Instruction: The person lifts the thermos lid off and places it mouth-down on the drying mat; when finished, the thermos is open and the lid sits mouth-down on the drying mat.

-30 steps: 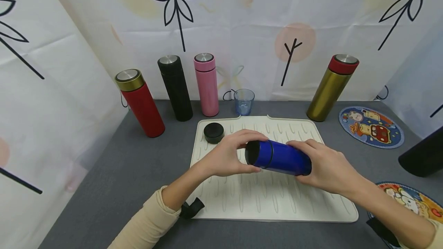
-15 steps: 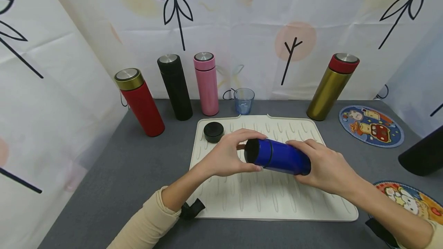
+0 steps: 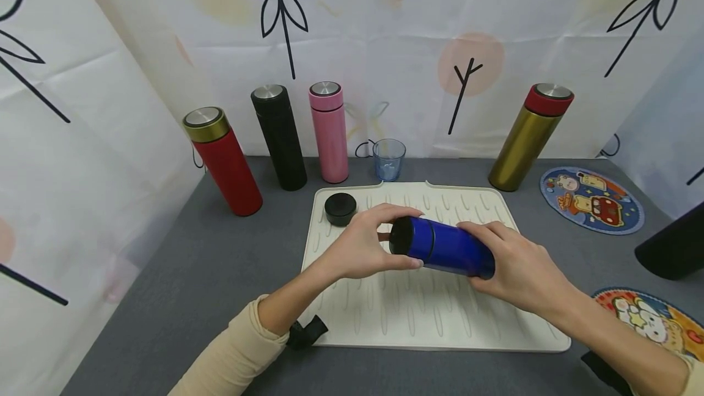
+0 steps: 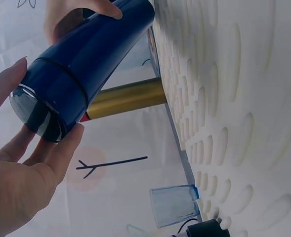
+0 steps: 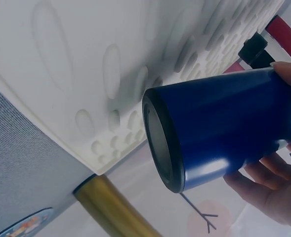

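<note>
A blue bottle point(image 3: 459, 249) is held on its side, slightly tilted, above the cream ridged mat point(image 3: 418, 322). My left hand point(image 3: 360, 252) grips its cap end, thumb below and a finger above; in the left wrist view the fingertips of my left hand point(image 4: 31, 180) meet the rim of the blue bottle point(image 4: 78, 64). My right hand point(image 3: 517, 264) holds the body near the base. The right wrist view shows the dark base of the bottle point(image 5: 162, 143) facing the camera, with my right hand point(image 5: 283, 190) round the body. A black round lid point(image 3: 340, 209) lies on the mat.
Behind the mat stand red point(image 3: 228, 170), black point(image 3: 280, 142) and pink point(image 3: 330, 136) bottles, a clear blue cup point(image 3: 388, 161) and a gold bottle point(image 3: 519, 148). Two round patterned mats point(image 3: 591, 200) point(image 3: 649, 316) and a dark cylinder point(image 3: 673, 246) are at the right.
My left thumb has shifted a little up and to the right against the cap end. The bottle and my right hand have hardly moved.
</note>
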Motion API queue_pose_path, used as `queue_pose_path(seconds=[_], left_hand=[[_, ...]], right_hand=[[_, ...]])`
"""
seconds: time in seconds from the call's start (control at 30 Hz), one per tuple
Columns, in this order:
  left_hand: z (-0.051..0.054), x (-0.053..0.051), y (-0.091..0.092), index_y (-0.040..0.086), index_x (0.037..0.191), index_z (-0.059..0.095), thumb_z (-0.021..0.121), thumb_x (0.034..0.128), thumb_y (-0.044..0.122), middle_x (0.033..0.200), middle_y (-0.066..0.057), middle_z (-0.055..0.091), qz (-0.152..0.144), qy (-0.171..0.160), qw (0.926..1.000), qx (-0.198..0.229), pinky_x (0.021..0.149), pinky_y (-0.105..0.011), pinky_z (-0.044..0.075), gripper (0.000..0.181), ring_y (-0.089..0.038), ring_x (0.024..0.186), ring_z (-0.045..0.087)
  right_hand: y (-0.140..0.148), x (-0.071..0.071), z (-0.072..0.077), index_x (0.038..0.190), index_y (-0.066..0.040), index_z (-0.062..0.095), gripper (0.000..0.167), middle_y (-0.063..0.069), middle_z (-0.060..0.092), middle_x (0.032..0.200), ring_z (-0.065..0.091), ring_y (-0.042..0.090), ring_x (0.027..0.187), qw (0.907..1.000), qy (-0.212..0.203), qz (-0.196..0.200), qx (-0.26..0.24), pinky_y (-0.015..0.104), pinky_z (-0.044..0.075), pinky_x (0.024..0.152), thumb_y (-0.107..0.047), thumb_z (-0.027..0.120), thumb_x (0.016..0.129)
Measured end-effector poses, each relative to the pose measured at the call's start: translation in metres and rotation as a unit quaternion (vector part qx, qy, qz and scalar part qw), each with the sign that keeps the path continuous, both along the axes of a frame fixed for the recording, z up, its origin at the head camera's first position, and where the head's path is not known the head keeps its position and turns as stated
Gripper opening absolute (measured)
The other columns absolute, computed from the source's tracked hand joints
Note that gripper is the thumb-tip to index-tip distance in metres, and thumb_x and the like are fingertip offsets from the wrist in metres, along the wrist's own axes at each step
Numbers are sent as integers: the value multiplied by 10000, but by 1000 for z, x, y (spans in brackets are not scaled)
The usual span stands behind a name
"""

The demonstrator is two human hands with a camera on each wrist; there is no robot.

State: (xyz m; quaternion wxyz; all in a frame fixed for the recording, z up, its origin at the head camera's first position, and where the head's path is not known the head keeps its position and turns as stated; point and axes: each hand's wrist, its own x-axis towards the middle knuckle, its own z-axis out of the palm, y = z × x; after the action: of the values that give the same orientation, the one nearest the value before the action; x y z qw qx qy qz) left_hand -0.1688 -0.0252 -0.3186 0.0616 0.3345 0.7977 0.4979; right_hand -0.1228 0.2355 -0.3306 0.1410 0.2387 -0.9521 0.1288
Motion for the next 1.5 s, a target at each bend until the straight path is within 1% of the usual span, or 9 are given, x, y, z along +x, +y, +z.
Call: queue_pose_path(seconds=[0.2,0.5,0.63,0.73,0.83,0.97,1.2,1.33,1.5], left_hand=[[2,0,1,189,1266,606,851,719,214,1261,37,545,344,-629,9974,6,789,-263,527,599,-196,1089,556],[4,-1,1,210,1260,603,790,766,394,1191,18,581,903,-1460,9850,-155,712,-319,537,559,-194,1032,577],[6,0,0,213,1325,547,761,793,413,1230,-8,563,886,-1564,9834,-265,756,-344,532,608,-212,1085,555],[6,0,-2,227,1391,477,777,792,369,1308,-29,509,665,-1562,9850,-299,815,-340,525,685,-229,1151,524],[4,-3,-5,201,1416,441,813,774,247,1363,-36,467,298,-1443,9891,-46,870,-305,503,743,-223,1187,509],[-2,-10,-10,133,1398,457,830,735,77,1379,-27,458,-317,-783,9957,373,900,-264,477,762,-177,1194,499],[-9,-19,-17,52,1379,465,833,691,-25,1382,-66,443,-1189,513,9898,600,926,-288,462,784,-141,1261,417],[-7,-20,-18,35,1381,456,832,700,-9,1389,-92,438,-1473,889,9840,458,921,-276,464,780,-141,1272,403],[-7,-18,-18,42,1311,528,842,698,18,1321,-88,482,-1505,1000,9830,320,886,-262,482,689,-142,1234,431]], right_hand=[[-2,0,-3,1282,-81,528,832,171,589,1039,611,385,914,9997,240,-48,20,598,516,674,-200,913,555],[-3,0,-4,1279,-90,529,853,184,586,1015,611,388,881,9973,731,-27,50,594,519,645,-199,921,530],[-3,-1,-2,1275,-93,529,864,195,585,1011,610,394,869,9961,885,-29,57,600,516,631,-195,928,515],[-2,-1,0,1273,-90,528,859,199,582,1015,609,402,875,9973,731,-69,15,606,513,639,-189,929,520],[-1,-1,1,1270,-87,532,841,199,583,1024,609,412,890,9992,377,-135,-54,616,508,662,-195,927,535],[1,2,5,1277,-86,530,826,194,588,1051,609,419,915,9995,-219,-201,-123,624,499,700,-213,920,560],[1,2,11,1292,-113,530,818,165,588,1090,608,403,931,9963,-828,-182,-101,612,503,713,-288,910,589],[1,3,12,1293,-114,535,819,152,591,1096,612,376,928,9948,-1004,-140,-90,591,512,715,-320,907,593],[0,4,11,1281,-117,543,814,132,594,1072,617,346,910,9950,-990,-102,-59,575,521,704,-317,909,582]])
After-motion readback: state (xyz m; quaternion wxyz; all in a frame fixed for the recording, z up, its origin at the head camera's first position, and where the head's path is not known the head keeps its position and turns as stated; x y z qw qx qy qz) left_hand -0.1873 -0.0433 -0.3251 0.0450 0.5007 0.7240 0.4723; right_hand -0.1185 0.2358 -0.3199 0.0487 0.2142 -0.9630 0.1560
